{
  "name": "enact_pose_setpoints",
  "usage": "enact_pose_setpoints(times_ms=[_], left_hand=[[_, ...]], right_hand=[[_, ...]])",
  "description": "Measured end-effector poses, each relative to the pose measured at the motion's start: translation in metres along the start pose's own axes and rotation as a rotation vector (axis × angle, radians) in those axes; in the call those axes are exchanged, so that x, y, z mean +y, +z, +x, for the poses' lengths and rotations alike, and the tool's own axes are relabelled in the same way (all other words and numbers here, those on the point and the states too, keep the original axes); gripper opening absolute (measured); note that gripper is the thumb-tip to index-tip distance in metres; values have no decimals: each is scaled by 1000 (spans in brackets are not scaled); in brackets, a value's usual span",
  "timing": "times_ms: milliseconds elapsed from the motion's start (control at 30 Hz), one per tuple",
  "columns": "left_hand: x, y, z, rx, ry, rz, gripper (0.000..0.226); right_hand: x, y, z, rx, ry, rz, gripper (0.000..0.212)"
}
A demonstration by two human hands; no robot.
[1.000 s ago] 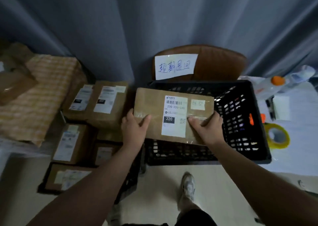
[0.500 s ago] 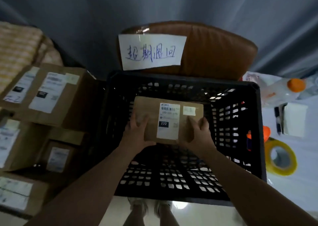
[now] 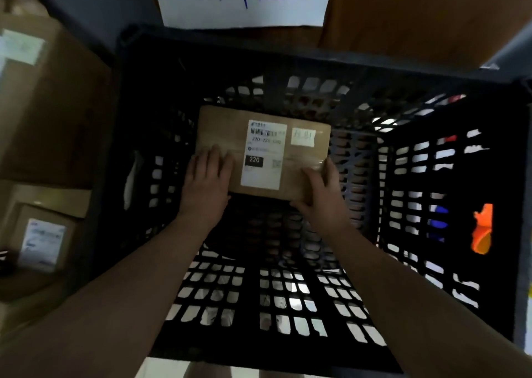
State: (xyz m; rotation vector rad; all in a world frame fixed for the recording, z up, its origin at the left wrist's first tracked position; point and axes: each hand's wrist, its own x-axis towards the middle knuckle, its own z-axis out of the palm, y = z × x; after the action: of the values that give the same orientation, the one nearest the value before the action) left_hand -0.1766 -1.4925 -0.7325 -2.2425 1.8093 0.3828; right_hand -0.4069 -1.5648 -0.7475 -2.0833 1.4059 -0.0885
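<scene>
Left hand (image 3: pixel 206 183) and right hand (image 3: pixel 320 194) grip the labelled parcel (image 3: pixel 263 153) low inside the black crate (image 3: pixel 288 53); an uneven release could tip it askew.

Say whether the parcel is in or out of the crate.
In: the parcel lies low between the crate walls, held by left hand and right hand.

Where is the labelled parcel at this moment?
In the head view the parcel is central, down inside the black crate near its far wall, with the left hand on its left edge and the right hand at its near right corner.
</scene>
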Motion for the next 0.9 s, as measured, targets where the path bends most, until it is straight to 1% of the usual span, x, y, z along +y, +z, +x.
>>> enact_pose_setpoints(times_ms=[67,167,267,367,433,500,600,700,767,833,900], left_hand=[[-3,-2,0,4,37,-26,80],[-3,-10,2,-25,42,-51,75],[-1,-21,5,-102,39,-72,77],[-1,-37,4,-160,44,-62,70],[-2,-49,-2,-158,59,-33,66],[-6,-65,-13,-128,83,-41,62],[-14,-98,-39,-71,131,-16,51],[-27,-142,-67,-35,154,98,41],[-37,-176,-84,40,153,153,37],[-49,-211,-99,130,144,168,40],[-64,-249,-119,235,90,156,36]], right_hand=[[-1,1,-3,10,8,-7,73],[-10,-2,-3,-10,58,-58,75],[-22,-11,-1,-87,117,-153,74],[-35,-26,0,-216,179,-296,68],[-48,-37,-2,-287,187,-394,66],[-67,-50,-6,-286,172,-439,64],[-101,-73,-20,-239,102,-480,56],[-144,-100,-34,-216,-12,-514,48],[-176,-121,-41,-193,-109,-544,45],[-208,-144,-45,-159,-216,-571,42],[-243,-170,-48,-75,-324,-586,40]])
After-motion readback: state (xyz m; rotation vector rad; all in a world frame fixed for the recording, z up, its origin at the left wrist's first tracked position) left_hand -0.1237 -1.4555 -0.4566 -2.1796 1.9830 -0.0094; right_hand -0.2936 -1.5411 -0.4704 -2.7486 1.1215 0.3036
